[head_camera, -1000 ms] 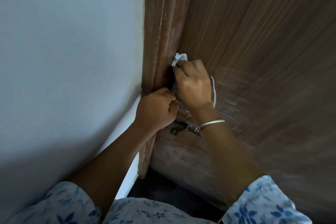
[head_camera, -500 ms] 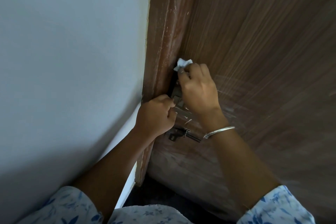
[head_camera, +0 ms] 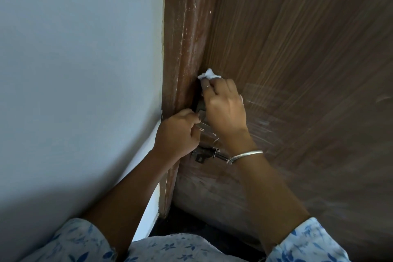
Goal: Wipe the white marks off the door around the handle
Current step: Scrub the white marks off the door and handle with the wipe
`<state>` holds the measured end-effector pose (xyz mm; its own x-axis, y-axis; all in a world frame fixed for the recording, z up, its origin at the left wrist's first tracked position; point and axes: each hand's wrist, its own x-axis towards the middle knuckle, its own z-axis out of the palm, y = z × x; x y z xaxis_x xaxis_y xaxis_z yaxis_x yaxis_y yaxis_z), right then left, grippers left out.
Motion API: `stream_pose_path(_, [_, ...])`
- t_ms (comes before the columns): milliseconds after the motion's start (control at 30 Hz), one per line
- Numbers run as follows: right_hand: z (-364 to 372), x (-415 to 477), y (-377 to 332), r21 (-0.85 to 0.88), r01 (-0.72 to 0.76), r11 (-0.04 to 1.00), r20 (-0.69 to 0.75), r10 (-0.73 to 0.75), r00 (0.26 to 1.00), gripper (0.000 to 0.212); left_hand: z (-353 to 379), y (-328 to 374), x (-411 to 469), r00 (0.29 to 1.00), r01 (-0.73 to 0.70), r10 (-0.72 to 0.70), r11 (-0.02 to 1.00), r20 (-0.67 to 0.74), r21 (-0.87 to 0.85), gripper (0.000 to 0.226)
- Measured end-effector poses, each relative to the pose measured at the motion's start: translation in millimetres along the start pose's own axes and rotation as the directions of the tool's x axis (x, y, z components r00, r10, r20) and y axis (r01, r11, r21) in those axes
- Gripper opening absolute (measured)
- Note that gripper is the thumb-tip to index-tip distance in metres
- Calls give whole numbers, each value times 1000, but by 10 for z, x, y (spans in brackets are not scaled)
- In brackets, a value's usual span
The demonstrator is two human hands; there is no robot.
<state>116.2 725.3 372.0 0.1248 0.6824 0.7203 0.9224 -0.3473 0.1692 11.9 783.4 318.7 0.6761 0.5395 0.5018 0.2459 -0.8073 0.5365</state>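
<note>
Counting from the head view: two hands, one wad of white cloth [head_camera: 209, 74], one dark metal handle [head_camera: 201, 107], one sliding bolt [head_camera: 207, 154] and one silver bangle [head_camera: 244, 156]. On the brown wood-grain door [head_camera: 308, 59], beside the frame [head_camera: 185, 49], the right hand [head_camera: 225, 110] pinches the cloth in curled fingers, pressing it to the door just above the handle. The left hand [head_camera: 177, 134], fingers curled, grips the handle's lower end. Faint, streaky white marks [head_camera: 258, 101] smear the wood just right of the right hand.
</note>
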Motion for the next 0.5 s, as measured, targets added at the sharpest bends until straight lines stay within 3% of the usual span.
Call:
stream_pose_path(133, [3, 60, -67, -24, -13, 1000, 17, 13, 1000, 26, 3, -1, 5, 1000, -9, 9, 1000, 15, -2, 22])
stream_pose_path(233, [-14, -37, 34, 22, -113, 993, -26, 113, 993, 11, 3, -13, -10, 1000, -12, 12, 1000, 9, -20, 27])
stream_pose_path(367, [-37, -214, 172, 76, -251, 965, -100, 257, 961, 11, 19, -6, -25, 1000, -13, 13, 998, -6, -54, 23])
stream_pose_path(500, [41, -85, 44, 60, -105, 993, -87, 110, 990, 21, 22, -6, -21, 1000, -7, 7, 1000, 3, -21, 17])
